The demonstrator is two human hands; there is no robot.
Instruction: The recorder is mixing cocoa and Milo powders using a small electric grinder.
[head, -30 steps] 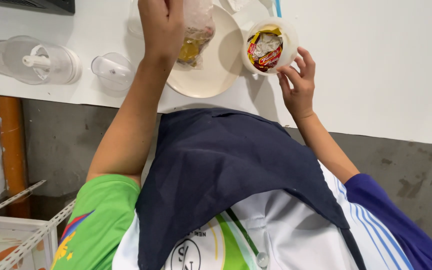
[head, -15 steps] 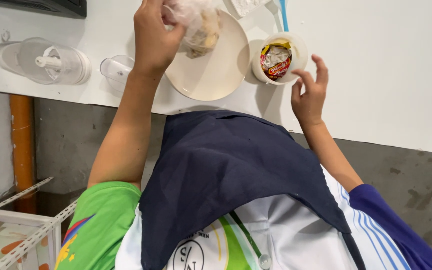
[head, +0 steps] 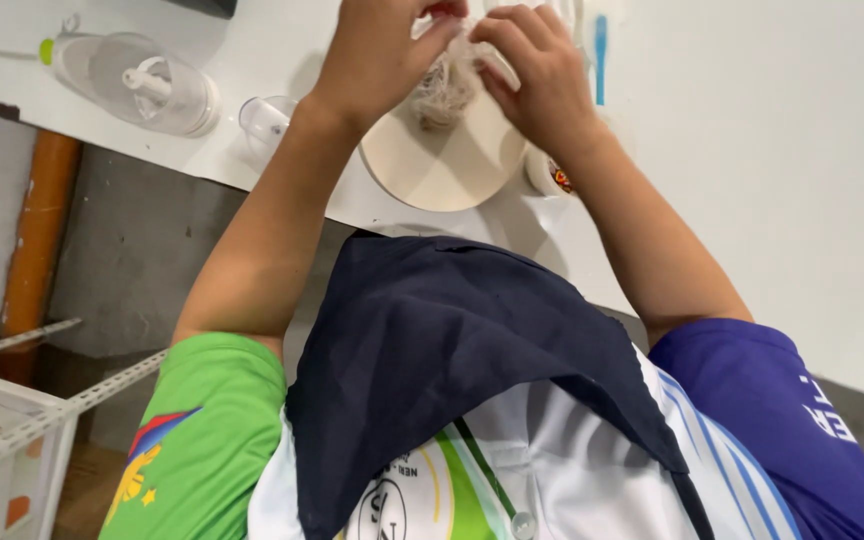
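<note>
White counter (head: 752, 150) against grey concrete wall (head: 142, 250).

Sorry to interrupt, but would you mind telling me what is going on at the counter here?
A person stands at a white counter with both hands raised over a round cream plate. The left hand and the right hand both grip a clear plastic bag with something pale and brownish inside, held just above the plate. A small cup with a colourful packet sits partly hidden under the right wrist. A clear blender jar lies further left.
</note>
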